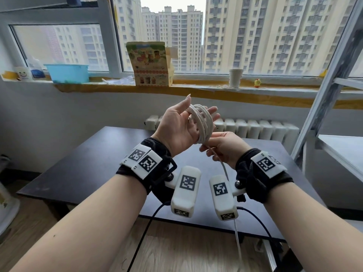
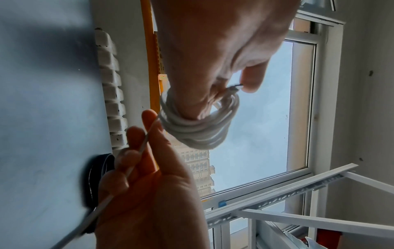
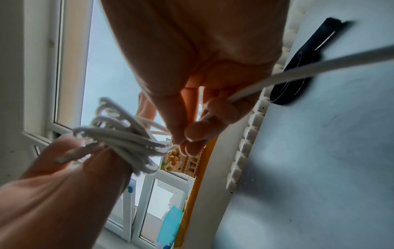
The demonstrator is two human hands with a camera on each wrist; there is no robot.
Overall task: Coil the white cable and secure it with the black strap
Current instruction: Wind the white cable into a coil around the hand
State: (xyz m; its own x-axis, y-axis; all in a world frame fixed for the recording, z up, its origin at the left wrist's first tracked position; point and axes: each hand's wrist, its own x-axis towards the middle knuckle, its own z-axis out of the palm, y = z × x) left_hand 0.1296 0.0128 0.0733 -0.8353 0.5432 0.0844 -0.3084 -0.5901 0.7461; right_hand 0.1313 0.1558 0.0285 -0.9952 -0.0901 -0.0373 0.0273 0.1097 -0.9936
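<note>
The white cable (image 1: 204,124) is wound in several loops round my raised left hand (image 1: 201,105), whose palm faces me. The thumb holds the cable's end against the hand, as the left wrist view shows at the coil (image 2: 198,133). My right hand (image 1: 206,148), just below and to the right, pinches the free run of cable where it leaves the coil (image 3: 127,141). That run hangs down past the table's front edge. The black strap (image 3: 298,67) lies loose on the table beneath my hands, also seen as the strap (image 2: 95,182); the head view hides it.
A dark table (image 1: 98,163) stands under my hands, with a white radiator (image 1: 255,128) behind it. On the windowsill are a blue basin (image 1: 66,72), a printed carton (image 1: 151,63) and a paper cup (image 1: 235,78). A metal rack (image 1: 324,95) rises at the right.
</note>
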